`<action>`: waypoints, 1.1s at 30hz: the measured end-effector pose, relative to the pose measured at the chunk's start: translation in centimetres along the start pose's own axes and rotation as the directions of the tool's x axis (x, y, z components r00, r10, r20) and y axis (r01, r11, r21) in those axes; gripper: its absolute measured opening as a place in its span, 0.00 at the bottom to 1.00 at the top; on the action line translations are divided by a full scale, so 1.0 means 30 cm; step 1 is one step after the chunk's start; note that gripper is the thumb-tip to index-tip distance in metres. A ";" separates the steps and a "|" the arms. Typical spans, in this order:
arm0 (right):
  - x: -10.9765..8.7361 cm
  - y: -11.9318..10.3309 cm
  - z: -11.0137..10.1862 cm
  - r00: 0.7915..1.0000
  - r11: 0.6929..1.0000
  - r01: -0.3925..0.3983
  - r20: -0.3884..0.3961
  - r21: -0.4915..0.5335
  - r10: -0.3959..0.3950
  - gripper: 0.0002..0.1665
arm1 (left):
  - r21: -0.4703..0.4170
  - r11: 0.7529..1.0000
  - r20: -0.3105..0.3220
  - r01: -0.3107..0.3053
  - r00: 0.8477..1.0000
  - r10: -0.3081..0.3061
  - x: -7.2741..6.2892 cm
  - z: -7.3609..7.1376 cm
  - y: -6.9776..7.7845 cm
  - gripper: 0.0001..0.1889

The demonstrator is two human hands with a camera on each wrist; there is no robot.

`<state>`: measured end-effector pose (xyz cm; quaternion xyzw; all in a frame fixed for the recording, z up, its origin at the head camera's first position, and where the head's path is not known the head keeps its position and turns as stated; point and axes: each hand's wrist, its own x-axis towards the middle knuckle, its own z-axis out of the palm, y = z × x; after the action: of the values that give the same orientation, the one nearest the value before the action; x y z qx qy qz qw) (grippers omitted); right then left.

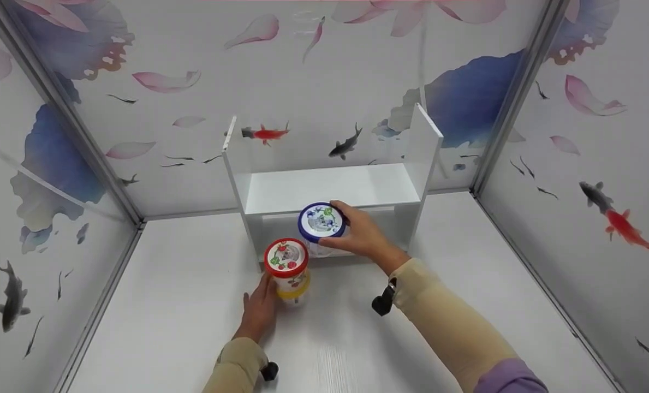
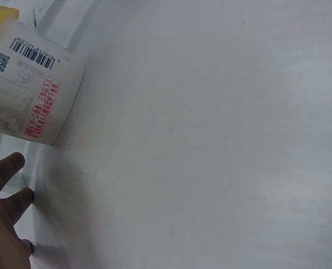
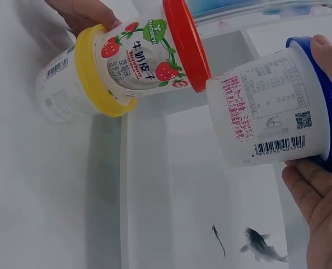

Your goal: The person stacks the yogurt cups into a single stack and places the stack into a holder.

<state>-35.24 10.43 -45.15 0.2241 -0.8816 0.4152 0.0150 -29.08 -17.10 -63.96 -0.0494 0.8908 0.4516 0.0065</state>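
My right hand (image 1: pixel 361 232) grips a white plastic tub with a blue lid (image 1: pixel 321 221), thumb and fingers on opposite sides of the rim. It is held up at the front of the small white shelf. Just left of it, a red-lidded strawberry tub (image 3: pixel 143 56) is stacked on a yellow-lidded tub (image 3: pixel 59 84). That lower tub stands on the tabletop. My left hand (image 1: pixel 260 308) is at the stack's left side, its extended fingers against the tubs. In the left wrist view, some of its fingers (image 2: pixel 17 204) are spread below the yellow-lidded tub.
The white shelf unit (image 1: pixel 332 188) has two upright side panels and stands against the back wall. Its lower compartment opens toward me behind the tubs. White tabletop (image 1: pixel 177 305) extends on both sides. Walls (image 1: pixel 324 82) printed with fish and petals enclose the space.
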 end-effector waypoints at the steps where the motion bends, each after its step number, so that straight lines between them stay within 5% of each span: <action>1: 0.001 -0.003 -0.001 1.000 1.000 -0.001 0.000 -0.003 0.001 0.63 | -0.001 1.000 -0.001 0.001 1.000 -0.001 0.000 0.000 0.000 0.47; 33: 0.033 -0.093 0.064 0.995 0.995 0.086 0.037 0.048 -0.087 0.60 | -0.004 1.000 0.007 0.022 1.000 -0.022 -0.008 0.001 0.020 0.49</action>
<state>-34.70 7.08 -44.17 0.2704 -0.8613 0.4301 0.0105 -28.90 -16.70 -63.49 -0.0574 0.8893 0.4535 0.0144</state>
